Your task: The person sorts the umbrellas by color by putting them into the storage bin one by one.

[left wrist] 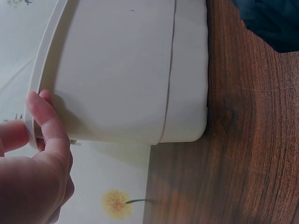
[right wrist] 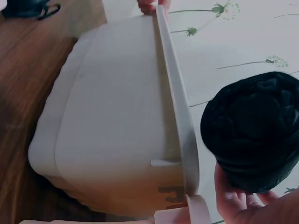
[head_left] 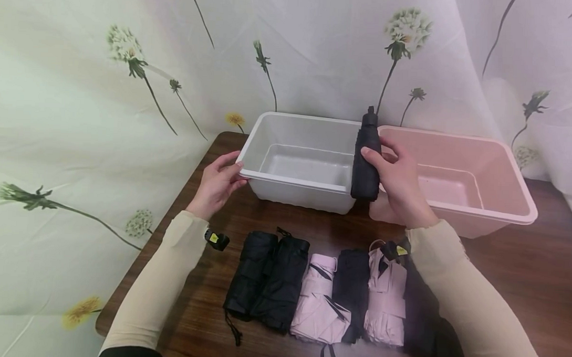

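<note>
A folded black umbrella (head_left: 367,160) is in my right hand (head_left: 399,177), held upright over the right end of the white bin (head_left: 304,195). Its round end (right wrist: 254,119) faces the right wrist camera, beside the bin's rim. My left hand (head_left: 218,184) grips the white bin's front left corner, thumb and fingers on either side of the rim, as the left wrist view shows. No umbrella shows inside the white bin. To its right stands a pink bin (head_left: 483,222), partly behind my right hand.
Folded umbrellas lie in a row on the brown wooden table (head_left: 514,276): black ones (head_left: 279,283) at left, pink ones (head_left: 385,303) among them, and a dark one (head_left: 432,330) partly under my right forearm. A flower-printed cloth (head_left: 318,53) hangs behind the bins.
</note>
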{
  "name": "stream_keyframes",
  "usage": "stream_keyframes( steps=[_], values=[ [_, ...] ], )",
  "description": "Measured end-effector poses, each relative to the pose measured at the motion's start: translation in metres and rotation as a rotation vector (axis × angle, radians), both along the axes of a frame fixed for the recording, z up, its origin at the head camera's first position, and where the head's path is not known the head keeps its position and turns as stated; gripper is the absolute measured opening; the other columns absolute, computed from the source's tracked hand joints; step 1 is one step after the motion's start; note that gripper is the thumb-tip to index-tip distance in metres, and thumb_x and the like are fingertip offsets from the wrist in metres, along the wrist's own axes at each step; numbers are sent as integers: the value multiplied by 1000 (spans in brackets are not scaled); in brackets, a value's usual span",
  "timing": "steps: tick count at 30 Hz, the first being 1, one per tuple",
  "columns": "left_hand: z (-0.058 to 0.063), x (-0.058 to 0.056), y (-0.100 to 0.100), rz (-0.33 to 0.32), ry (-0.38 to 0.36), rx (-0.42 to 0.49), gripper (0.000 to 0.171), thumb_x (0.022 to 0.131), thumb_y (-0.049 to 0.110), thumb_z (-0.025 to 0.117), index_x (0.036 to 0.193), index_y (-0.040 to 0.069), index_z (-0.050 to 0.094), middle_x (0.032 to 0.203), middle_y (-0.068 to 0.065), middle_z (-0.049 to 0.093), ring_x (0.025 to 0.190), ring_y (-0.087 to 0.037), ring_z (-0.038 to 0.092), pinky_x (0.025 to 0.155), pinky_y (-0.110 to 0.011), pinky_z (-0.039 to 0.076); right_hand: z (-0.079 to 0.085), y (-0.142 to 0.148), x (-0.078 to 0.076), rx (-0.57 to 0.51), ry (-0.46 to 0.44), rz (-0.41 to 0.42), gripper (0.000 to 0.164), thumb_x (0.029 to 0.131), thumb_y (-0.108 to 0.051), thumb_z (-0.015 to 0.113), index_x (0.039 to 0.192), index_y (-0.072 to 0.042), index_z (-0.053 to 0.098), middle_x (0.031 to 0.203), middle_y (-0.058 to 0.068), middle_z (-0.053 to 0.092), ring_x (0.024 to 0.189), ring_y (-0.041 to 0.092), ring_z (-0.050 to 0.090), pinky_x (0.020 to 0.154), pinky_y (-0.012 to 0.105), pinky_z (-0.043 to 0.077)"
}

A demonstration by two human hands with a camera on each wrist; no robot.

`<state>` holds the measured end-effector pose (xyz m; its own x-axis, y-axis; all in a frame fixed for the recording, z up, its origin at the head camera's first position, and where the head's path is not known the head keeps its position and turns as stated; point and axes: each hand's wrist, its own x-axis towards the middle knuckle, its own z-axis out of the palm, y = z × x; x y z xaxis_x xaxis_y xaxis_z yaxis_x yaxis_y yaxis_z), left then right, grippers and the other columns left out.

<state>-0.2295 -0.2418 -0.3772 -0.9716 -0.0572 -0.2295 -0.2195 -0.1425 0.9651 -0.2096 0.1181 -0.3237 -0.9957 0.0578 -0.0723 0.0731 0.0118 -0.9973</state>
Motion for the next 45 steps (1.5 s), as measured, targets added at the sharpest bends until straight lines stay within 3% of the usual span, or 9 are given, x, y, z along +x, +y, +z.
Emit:
stream_keyframes(
  steps=[6,10,17,22,28,32,38,45],
  values=[
    [1,-1,5,11,-5,2,47,96,17,59,142,16,46,120,-15,54,76,-11,62,66,-19,56,4,-4,-10,124,47,-62,62,88,-38,69,141,-20,45,121,12,57,100,14,61,91,29,50],
    [0,-2,6,4,-8,5,48,96,17,60,142,16,46,123,-16,53,76,-12,62,67,-20,56,4,-6,-17,152,59,-93,65,87,-39,69,143,-19,43,126,14,56,105,16,60,95,32,51],
    [0,-4,9,-1,-11,3,48,96,16,60,142,16,46,122,-16,54,76,-12,62,68,-21,57,-3,-6,-23,184,88,-127,65,85,-35,72,141,-16,44,121,12,58,98,15,57,81,24,53],
    [0,-4,9,-3,-12,-11,48,96,17,60,142,17,46,123,-14,54,77,-12,62,69,-20,57,-3,-7,-24,276,98,-113,70,85,-36,72,143,-14,41,129,15,55,102,20,55,89,30,51],
    [-2,-4,7,-20,-16,-23,51,95,20,62,143,17,45,126,-12,52,81,-13,61,72,-19,57,2,-12,-24,406,204,-124,61,88,-20,66,142,-10,40,133,15,53,104,28,55,84,31,47],
    [-3,-4,6,-12,-23,-19,52,94,21,64,142,17,46,126,-11,53,80,-13,61,72,-19,57,8,-13,-18,479,286,-101,58,87,-15,63,140,-6,42,134,17,51,107,32,52,87,36,44],
    [-4,-5,4,-3,-23,-16,52,93,21,64,142,18,47,127,-12,53,81,-13,60,73,-20,57,21,1,3,562,288,-38,57,91,-22,62,141,-7,40,138,14,48,114,32,49,93,44,44],
    [-2,-3,0,7,-17,-29,52,93,23,64,142,19,46,130,-12,51,83,-13,61,74,-20,57,39,37,36,613,302,-38,60,93,-25,63,143,-5,37,142,16,44,118,34,46,97,50,41]
  ],
)
